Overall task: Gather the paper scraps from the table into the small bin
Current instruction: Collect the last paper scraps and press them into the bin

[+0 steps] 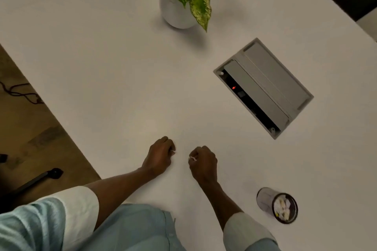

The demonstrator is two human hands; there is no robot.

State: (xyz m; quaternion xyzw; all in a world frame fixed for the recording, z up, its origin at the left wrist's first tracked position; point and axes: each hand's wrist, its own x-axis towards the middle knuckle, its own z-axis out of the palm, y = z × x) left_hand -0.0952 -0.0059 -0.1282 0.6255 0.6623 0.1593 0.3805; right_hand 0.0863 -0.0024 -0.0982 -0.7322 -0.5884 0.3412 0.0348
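Both hands rest on the white table [102, 57] near its front edge, fingers curled. My left hand [160, 156] pinches a small white paper scrap [173, 151] at its fingertips. My right hand [203, 162] pinches another white scrap [193, 158]. The two hands are a short gap apart. The small dark mesh bin [265, 197] stands to the right of my right forearm, and several white scraps [284, 207] lie inside it. I see no loose scraps elsewhere on the table.
A potted plant in a white pot [175, 9] stands at the back centre. A grey cable box [263, 87] with its lid partly open is set into the table at right. Left of the table edge are floor, cables and a chair base [40, 177].
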